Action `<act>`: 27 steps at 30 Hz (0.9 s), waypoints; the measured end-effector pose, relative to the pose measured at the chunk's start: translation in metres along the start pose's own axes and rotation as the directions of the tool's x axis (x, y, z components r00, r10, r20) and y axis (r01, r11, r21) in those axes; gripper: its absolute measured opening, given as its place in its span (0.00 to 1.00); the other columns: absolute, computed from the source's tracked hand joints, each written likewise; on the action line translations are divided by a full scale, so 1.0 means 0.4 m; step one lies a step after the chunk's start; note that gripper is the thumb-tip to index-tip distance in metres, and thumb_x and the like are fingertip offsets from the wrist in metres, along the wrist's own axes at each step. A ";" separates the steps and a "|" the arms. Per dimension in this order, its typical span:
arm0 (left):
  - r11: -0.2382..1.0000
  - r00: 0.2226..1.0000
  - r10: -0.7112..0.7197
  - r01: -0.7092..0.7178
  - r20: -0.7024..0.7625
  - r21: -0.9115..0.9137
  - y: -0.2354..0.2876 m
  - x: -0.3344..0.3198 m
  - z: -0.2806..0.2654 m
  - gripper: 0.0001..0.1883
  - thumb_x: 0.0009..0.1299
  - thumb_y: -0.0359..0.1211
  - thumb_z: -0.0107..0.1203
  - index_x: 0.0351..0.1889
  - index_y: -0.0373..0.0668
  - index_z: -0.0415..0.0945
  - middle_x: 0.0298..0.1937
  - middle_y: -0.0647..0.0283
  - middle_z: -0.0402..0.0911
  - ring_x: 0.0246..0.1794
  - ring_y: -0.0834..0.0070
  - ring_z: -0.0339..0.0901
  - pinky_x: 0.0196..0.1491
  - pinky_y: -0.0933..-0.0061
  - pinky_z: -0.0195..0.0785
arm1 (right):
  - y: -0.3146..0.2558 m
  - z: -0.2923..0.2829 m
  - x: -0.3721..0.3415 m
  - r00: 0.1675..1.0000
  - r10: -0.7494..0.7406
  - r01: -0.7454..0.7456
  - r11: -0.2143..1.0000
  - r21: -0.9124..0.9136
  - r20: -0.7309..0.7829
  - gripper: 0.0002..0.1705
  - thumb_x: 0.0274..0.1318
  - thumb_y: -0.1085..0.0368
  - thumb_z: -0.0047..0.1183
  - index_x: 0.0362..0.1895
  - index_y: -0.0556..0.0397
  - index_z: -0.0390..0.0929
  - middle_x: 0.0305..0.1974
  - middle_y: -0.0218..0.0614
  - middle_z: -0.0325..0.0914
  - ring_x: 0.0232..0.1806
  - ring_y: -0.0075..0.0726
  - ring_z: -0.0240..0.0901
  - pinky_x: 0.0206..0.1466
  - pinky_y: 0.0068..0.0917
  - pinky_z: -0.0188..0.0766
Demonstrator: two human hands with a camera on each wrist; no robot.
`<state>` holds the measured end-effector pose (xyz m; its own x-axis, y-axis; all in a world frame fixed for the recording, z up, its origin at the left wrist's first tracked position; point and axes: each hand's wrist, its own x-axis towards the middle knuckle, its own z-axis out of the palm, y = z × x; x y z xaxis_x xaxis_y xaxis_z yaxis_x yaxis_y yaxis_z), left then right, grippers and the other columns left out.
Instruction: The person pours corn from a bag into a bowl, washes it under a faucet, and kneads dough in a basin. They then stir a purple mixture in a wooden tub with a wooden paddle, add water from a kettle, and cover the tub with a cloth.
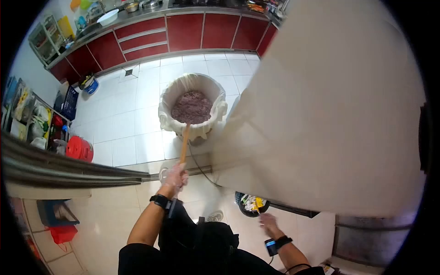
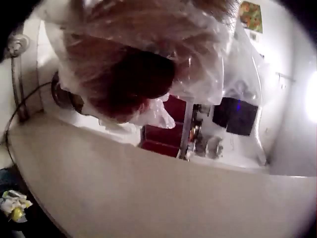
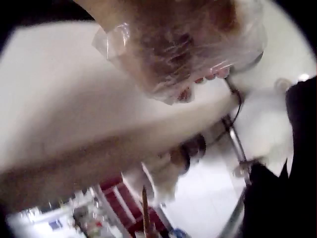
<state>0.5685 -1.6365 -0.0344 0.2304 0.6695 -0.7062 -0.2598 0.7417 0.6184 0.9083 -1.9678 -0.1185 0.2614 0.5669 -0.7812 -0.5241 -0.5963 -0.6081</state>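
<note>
by one tub [image 1: 167, 110] — left hand [image 1: 176, 178], fingers round one stick [image 1: 185, 145]; right hand [image 1: 270, 224], fingers loose, near one bin [image 1: 239, 201]

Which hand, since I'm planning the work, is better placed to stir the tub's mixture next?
Probably the left hand: it grips the stick, which reaches into the tub. The right hand is off the stick, near the black bin.

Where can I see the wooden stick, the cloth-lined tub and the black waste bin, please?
Wooden stick [image 1: 185, 145]: head view, middle of its shaft.
Cloth-lined tub [image 1: 200, 131]: head view, cloth over near rim.
Black waste bin [image 1: 250, 214]: head view, near rim.
</note>
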 end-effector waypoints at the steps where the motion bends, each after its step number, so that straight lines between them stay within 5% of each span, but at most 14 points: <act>1: 1.000 0.997 0.018 -0.018 0.081 0.002 -0.008 0.067 -0.013 0.13 0.67 0.40 0.48 0.44 0.46 0.63 0.23 0.69 0.66 0.12 0.81 0.61 0.14 0.81 0.59 | -0.058 0.213 -0.001 0.993 0.024 -0.077 0.873 -0.482 -0.116 0.15 0.57 0.56 0.46 0.43 0.51 0.70 0.35 0.29 0.71 0.35 0.26 0.69 0.37 0.25 0.70; 3: 0.972 0.958 0.096 -0.148 0.269 0.180 -0.049 0.222 -0.061 0.24 0.66 0.39 0.51 0.57 0.48 0.55 0.24 0.68 0.66 0.14 0.80 0.63 0.15 0.81 0.59 | -0.115 0.464 0.061 0.986 0.011 0.073 0.873 -0.482 0.168 0.17 0.61 0.53 0.42 0.44 0.52 0.69 0.35 0.30 0.71 0.34 0.24 0.69 0.36 0.26 0.69; 4: 0.921 0.982 -0.033 -0.042 0.187 0.388 0.027 0.210 -0.021 0.31 0.64 0.41 0.54 0.60 0.47 0.50 0.21 0.69 0.65 0.14 0.80 0.65 0.14 0.81 0.59 | -0.160 0.592 0.097 0.987 0.022 0.050 0.904 -0.424 0.162 0.18 0.61 0.52 0.41 0.44 0.53 0.70 0.35 0.30 0.71 0.34 0.25 0.69 0.36 0.25 0.69; 6: 0.814 0.955 -0.015 -0.161 0.297 0.558 0.160 0.185 0.006 0.22 0.63 0.41 0.53 0.51 0.43 0.60 0.23 0.66 0.69 0.17 0.81 0.67 0.19 0.77 0.63 | -0.240 0.816 0.192 0.983 0.032 0.009 0.975 -0.221 0.179 0.20 0.61 0.50 0.40 0.44 0.54 0.69 0.33 0.31 0.72 0.32 0.26 0.69 0.35 0.23 0.69; 9: 0.860 0.841 -0.046 -0.241 0.539 0.450 0.252 0.235 -0.013 0.30 0.63 0.46 0.52 0.57 0.42 0.55 0.27 0.64 0.71 0.22 0.80 0.69 0.25 0.77 0.65 | -0.382 1.002 0.345 0.879 0.040 -0.062 0.998 0.029 0.475 0.22 0.62 0.50 0.39 0.47 0.55 0.66 0.30 0.33 0.72 0.32 0.31 0.71 0.37 0.25 0.71; 10: 0.732 0.856 -0.069 -0.304 0.511 0.609 0.273 0.248 -0.029 0.33 0.63 0.47 0.51 0.60 0.41 0.51 0.29 0.62 0.71 0.25 0.78 0.70 0.28 0.76 0.66 | -0.421 1.052 0.387 0.847 0.034 -0.063 0.997 0.037 0.530 0.22 0.62 0.49 0.38 0.48 0.54 0.66 0.29 0.34 0.73 0.32 0.32 0.72 0.37 0.27 0.71; 12: 0.556 0.827 -0.029 -0.453 0.561 0.697 0.355 0.258 -0.040 0.35 0.63 0.52 0.49 0.60 0.41 0.49 0.22 0.61 0.73 0.22 0.71 0.73 0.24 0.70 0.66 | -0.472 1.139 0.463 0.938 -0.001 0.054 0.988 -0.144 0.347 0.21 0.62 0.49 0.38 0.47 0.54 0.67 0.28 0.34 0.73 0.33 0.32 0.74 0.36 0.28 0.72; 13: 0.438 0.840 -0.132 -0.427 0.526 0.791 0.420 0.264 -0.037 0.33 0.64 0.53 0.46 0.62 0.45 0.53 0.33 0.53 0.77 0.33 0.61 0.76 0.36 0.64 0.68 | -0.500 1.157 0.491 0.962 -0.013 0.068 0.979 -0.193 0.271 0.23 0.60 0.48 0.40 0.45 0.55 0.68 0.28 0.37 0.74 0.33 0.34 0.74 0.36 0.29 0.72; 15: 0.346 0.645 -0.144 -0.678 0.751 0.649 0.417 0.405 -0.101 0.28 0.65 0.52 0.44 0.59 0.48 0.62 0.45 0.50 0.75 0.46 0.55 0.72 0.49 0.61 0.64 | -0.559 1.158 0.533 0.992 -0.042 0.076 0.951 -0.299 0.119 0.26 0.55 0.45 0.45 0.41 0.57 0.71 0.29 0.43 0.76 0.34 0.39 0.75 0.35 0.32 0.72; 16: 0.177 0.685 -0.361 -0.616 0.633 0.768 0.463 0.459 -0.097 0.24 0.66 0.50 0.44 0.53 0.47 0.70 0.51 0.51 0.71 0.51 0.56 0.69 0.56 0.62 0.60 | -0.592 1.155 0.552 0.992 -0.112 0.123 0.853 -0.508 0.053 0.28 0.52 0.43 0.47 0.40 0.58 0.71 0.30 0.47 0.76 0.35 0.41 0.75 0.35 0.33 0.71; 18: 0.008 0.821 -0.175 -0.550 0.543 0.835 0.489 0.589 -0.146 0.24 0.65 0.50 0.45 0.55 0.49 0.69 0.49 0.49 0.72 0.50 0.56 0.69 0.55 0.61 0.61 | -0.655 1.145 0.583 0.960 -0.278 0.132 0.524 -0.842 -0.023 0.33 0.45 0.40 0.52 0.38 0.61 0.73 0.32 0.53 0.76 0.35 0.47 0.75 0.36 0.37 0.71; 19: -0.191 0.904 -0.192 -0.415 0.381 0.889 0.546 0.638 -0.138 0.24 0.65 0.48 0.45 0.55 0.48 0.68 0.50 0.48 0.72 0.51 0.56 0.69 0.55 0.60 0.61 | -0.669 1.140 0.608 0.957 -0.277 0.061 0.490 -0.870 -0.088 0.34 0.43 0.40 0.54 0.38 0.61 0.73 0.32 0.54 0.75 0.36 0.50 0.74 0.36 0.38 0.70; 21: -0.054 0.987 -0.035 -0.161 0.159 0.985 0.600 0.759 -0.174 0.29 0.62 0.47 0.49 0.58 0.44 0.63 0.53 0.46 0.69 0.53 0.54 0.67 0.57 0.61 0.59 | -0.665 1.108 0.687 0.930 -0.286 -0.091 0.425 -0.901 -0.229 0.37 0.38 0.39 0.56 0.40 0.62 0.73 0.32 0.56 0.75 0.37 0.55 0.73 0.37 0.40 0.70; 27: -0.359 0.995 -0.055 -0.095 0.080 0.928 0.783 0.960 -0.127 0.47 0.53 0.51 0.59 0.66 0.45 0.47 0.57 0.49 0.65 0.59 0.59 0.63 0.59 0.67 0.58 | -0.625 0.990 0.909 0.897 -0.306 -0.239 0.271 -0.933 -0.319 0.26 0.48 0.48 0.45 0.39 0.59 0.75 0.39 0.56 0.74 0.44 0.57 0.70 0.47 0.42 0.67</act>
<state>0.5282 -1.1492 -0.1295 0.3189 0.6287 -0.7093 0.9421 -0.2919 0.1648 0.8133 -1.3875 -0.1944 0.6534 0.5098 -0.5596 0.5516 -0.8269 -0.1093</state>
